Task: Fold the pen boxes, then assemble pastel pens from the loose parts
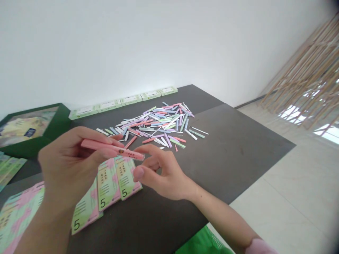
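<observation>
A slim pink pen (112, 148) with small dark printing and a clear end is in my left hand (75, 158), pinched between thumb and fingers. My right hand (161, 173) is at the pen's clear end, thumb and fingers apart with a gap between them. Whether its index finger touches the pen, I cannot tell. Under and beside my hands lie flat green and pink packs (108, 183) marked with a 5, partly overlapping. Beyond them spreads a loose heap of pastel and white pen pieces (159, 121), some of it hidden behind my fingers.
At the back left stands a dark green open box (50, 127) with packets inside. A row of light green boxes (109, 104) runs along the wall. More packs (19, 215) lie at the left. The dark table (225, 151) ends at the right, above a pale floor.
</observation>
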`<state>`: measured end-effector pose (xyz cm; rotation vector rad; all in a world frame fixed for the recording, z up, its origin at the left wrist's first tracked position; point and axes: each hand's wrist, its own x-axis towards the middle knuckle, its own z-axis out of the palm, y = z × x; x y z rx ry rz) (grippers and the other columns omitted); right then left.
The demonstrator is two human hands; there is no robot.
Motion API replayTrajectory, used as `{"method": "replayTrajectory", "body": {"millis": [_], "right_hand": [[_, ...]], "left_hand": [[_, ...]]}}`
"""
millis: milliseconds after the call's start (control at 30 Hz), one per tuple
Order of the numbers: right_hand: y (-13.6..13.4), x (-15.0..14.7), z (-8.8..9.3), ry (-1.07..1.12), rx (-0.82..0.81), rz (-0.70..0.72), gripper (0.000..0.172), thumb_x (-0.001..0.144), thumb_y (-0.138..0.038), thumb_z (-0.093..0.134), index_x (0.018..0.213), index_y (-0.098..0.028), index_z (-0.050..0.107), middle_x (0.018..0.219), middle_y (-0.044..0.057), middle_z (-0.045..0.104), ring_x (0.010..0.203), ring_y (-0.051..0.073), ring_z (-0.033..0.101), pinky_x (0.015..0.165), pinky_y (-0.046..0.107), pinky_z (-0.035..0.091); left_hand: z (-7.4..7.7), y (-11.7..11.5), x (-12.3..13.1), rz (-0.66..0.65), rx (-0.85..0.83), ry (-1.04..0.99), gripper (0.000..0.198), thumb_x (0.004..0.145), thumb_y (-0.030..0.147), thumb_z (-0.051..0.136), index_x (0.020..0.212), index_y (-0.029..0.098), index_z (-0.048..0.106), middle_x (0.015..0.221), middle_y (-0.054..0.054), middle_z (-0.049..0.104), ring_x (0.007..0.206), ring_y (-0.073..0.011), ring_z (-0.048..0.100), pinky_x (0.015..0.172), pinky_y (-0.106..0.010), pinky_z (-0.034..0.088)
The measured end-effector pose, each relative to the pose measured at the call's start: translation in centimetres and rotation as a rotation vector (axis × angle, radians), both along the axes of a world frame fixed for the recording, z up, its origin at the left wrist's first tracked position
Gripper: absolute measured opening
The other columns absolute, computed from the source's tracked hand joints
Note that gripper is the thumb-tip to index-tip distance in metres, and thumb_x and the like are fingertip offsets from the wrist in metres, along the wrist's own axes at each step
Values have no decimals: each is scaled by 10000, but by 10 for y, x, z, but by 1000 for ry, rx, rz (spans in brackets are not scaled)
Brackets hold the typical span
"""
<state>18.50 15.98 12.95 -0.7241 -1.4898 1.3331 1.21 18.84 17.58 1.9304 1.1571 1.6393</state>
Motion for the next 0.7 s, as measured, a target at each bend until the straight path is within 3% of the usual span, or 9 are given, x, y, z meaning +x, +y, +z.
{"method": "replayTrajectory", "body": {"millis": [100, 167, 267, 367, 467, 567, 700], "right_hand": [[-2, -6, 4, -9, -78, 24, 295, 924, -479, 501, 971, -198, 579, 634, -16, 612, 436, 58, 497, 428, 174, 373], [-3, -14, 5, 87, -163, 71, 298, 926, -487, 492, 943, -200, 569, 663, -19, 622, 397, 45, 501, 422, 173, 418], [-2, -25, 2, 291, -265, 142, 322, 880, -531, 556, 954, -219, 529, 606, -55, 611, 355, 49, 508, 387, 162, 431], [-1, -32, 0, 379, -362, 160, 380, 845, -581, 577, 949, -227, 484, 491, -90, 569, 297, 56, 469, 308, 128, 335], [0, -36, -3, 346, -384, 190, 406, 823, -588, 606, 942, -217, 491, 456, -101, 548, 273, 56, 443, 291, 129, 312], [0, -39, -8, 332, -359, 196, 401, 820, -570, 625, 949, -211, 502, 453, -101, 551, 275, 61, 451, 298, 135, 331], [1, -45, -14, 378, -374, 200, 391, 827, -563, 620, 958, -215, 499, 450, -99, 555, 298, 82, 496, 319, 152, 375]], "left_hand": [[7, -7, -4, 47, -45, 78, 274, 584, 446, 856, 627, 240, 681, 614, 53, 706, 614, -135, 685, 654, -244, 587], [6, -9, -2, 54, -47, 24, 282, 577, 461, 860, 622, 251, 676, 608, 62, 696, 587, -131, 665, 686, -266, 604], [-6, -12, -3, -63, -95, -180, 338, 606, 543, 822, 803, 288, 718, 642, 70, 706, 572, -128, 657, 839, -330, 620], [-19, -16, -6, -173, -214, -243, 451, 624, 615, 770, 956, 311, 737, 821, 10, 764, 768, -198, 729, 862, -365, 619], [-25, -22, -7, -84, -240, -210, 366, 645, 491, 817, 954, 306, 750, 954, -17, 771, 910, -255, 736, 829, -374, 630], [-25, -27, -5, 49, -220, -159, 145, 719, 343, 780, 857, 302, 764, 920, 9, 779, 855, -227, 747, 762, -329, 645], [-28, -29, -6, -29, -215, -95, 312, 683, 320, 799, 987, 371, 750, 930, 43, 786, 820, -210, 755, 726, -276, 645]]}}
